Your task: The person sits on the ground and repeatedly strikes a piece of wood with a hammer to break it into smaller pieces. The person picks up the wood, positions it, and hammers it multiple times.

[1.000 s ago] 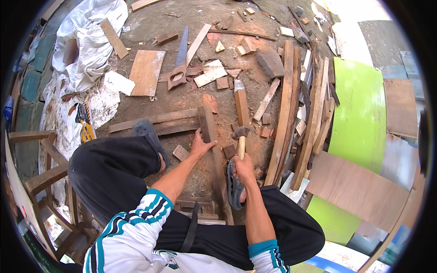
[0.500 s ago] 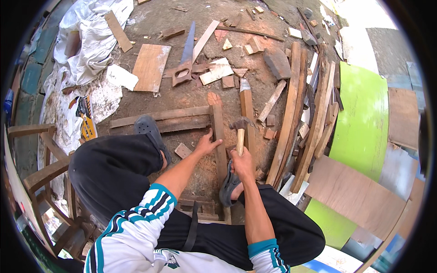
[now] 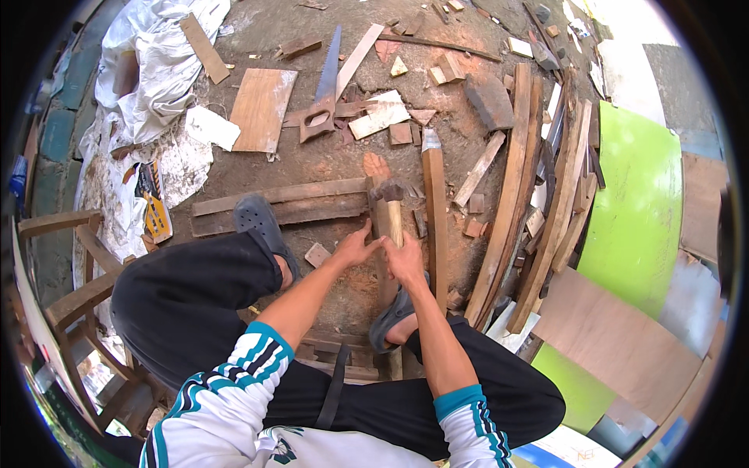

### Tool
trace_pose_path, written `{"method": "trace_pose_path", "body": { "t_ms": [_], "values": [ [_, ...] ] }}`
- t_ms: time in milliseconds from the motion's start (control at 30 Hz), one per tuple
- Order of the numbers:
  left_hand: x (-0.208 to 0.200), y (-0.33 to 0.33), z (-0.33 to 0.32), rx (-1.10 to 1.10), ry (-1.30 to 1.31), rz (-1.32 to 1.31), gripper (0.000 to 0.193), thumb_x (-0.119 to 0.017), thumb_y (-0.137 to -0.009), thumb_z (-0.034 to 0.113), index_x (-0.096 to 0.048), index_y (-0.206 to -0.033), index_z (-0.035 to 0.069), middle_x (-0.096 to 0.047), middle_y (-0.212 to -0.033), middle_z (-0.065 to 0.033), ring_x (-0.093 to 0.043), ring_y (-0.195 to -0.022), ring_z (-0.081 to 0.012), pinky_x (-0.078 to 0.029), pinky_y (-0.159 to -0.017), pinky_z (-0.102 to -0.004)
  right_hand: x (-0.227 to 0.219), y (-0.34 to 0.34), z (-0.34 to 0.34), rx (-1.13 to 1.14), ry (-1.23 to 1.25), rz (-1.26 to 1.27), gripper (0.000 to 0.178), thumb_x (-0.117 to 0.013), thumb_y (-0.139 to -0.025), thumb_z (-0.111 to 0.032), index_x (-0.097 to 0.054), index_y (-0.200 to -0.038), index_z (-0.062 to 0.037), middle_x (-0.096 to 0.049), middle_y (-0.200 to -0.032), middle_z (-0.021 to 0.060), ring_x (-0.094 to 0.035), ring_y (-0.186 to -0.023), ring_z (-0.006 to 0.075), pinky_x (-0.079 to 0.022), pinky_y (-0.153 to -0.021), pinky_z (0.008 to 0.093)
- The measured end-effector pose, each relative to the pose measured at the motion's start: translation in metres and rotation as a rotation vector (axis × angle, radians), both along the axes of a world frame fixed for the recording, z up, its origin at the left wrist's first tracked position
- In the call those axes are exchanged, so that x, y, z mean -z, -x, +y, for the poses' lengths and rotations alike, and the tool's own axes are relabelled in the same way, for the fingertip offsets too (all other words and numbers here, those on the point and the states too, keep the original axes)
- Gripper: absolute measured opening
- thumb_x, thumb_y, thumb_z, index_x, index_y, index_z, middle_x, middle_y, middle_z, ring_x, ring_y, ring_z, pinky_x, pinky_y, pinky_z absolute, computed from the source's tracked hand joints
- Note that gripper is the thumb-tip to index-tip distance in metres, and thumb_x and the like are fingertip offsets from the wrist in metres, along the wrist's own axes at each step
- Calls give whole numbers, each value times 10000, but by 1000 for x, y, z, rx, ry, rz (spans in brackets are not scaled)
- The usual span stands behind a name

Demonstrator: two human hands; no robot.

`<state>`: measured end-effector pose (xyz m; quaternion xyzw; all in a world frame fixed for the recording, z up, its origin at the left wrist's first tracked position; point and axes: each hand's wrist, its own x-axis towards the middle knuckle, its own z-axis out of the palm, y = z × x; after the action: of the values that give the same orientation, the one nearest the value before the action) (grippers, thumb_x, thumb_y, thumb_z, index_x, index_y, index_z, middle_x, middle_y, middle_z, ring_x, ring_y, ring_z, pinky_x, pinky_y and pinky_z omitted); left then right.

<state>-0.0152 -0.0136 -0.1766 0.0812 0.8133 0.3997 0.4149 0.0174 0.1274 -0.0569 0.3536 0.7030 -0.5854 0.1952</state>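
Note:
My right hand [image 3: 404, 261] is wrapped round the pale wooden handle of a claw hammer [image 3: 395, 218]. The hammer's dark head points away from me, over the far part of a wooden batten [image 3: 382, 285] that runs lengthwise between my feet. My left hand [image 3: 359, 245] grips this batten from its left side, its thumb close to my right hand. Beyond my left hand, a crosswise pair of wooden strips [image 3: 289, 204] meets the batten near its far end. The hammer and my hands cover part of the batten, so the joint is partly hidden.
A handsaw [image 3: 321, 109] lies beyond, among offcuts and a plywood piece [image 3: 264, 109]. Another batten [image 3: 434, 210] is right of my hands. Long timbers [image 3: 507, 195] and a green board [image 3: 630, 203] lie farther right. A wooden frame [image 3: 86, 273] stands at left.
My right hand has brought the hammer leftward, from beside the batten to over it. My left hand still grips the batten. The view has shifted slightly.

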Motion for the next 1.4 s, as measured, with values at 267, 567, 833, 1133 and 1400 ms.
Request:
{"method": "trace_pose_path", "body": {
  "t_ms": [267, 567, 833, 1133, 1400],
  "values": [
    [-6, 23, -37, -276, -104, -86, 494, -508, -983, 145, -434, -1443, -17, -574, -1384, -177, -672, -1096, -280, -497, -951, -353, 5, 3, -27, 167, 25, 12, 213, -599, -960, -224, -512, -994, -33, -488, -560, 26, -469, -371, 134, -378, -323, 323],
    [-8, 46, -46, -713, -22, -166, 401, -510, -1003, 183, -534, -1342, -30, -661, -1247, -142, -696, -926, -195, -530, -805, -320, 37, -9, -29, 245, -377, 336, 266, -614, -927, -242, -563, -984, 13, -576, -643, 111, -571, -503, 226, -440, -454, 377],
    [-18, 159, -10, -326, -22, 240, 499, -577, -921, 473, -720, -1100, 30, -708, -1059, -211, -681, -974, -345, -508, -877, -400, 13, -1, -16, 287, -107, 106, 215, -610, -945, -202, -509, -937, -12, -501, -540, 35, -487, -369, 139, -376, -320, 314],
    [9, 178, 13, -91, -335, -121, 716, -224, -1037, 498, -671, -1115, -56, -699, -1096, -227, -634, -1067, -353, -428, -993, -426, 43, -13, -21, 20, -262, 66, 203, -609, -951, -202, -498, -922, -35, -491, -578, 29, -480, -390, 123, -377, -327, 304],
    [40, 193, 3, -45, -254, -99, 846, -91, -1034, 532, -591, -1251, -115, -596, -1292, -267, -533, -1266, -359, -316, -1147, -412, 30, 4, -41, 442, -150, 103, 302, -617, -902, -262, -584, -915, 37, -601, -667, 129, -616, -574, 258, -487, -554, 412]
  ]
}}
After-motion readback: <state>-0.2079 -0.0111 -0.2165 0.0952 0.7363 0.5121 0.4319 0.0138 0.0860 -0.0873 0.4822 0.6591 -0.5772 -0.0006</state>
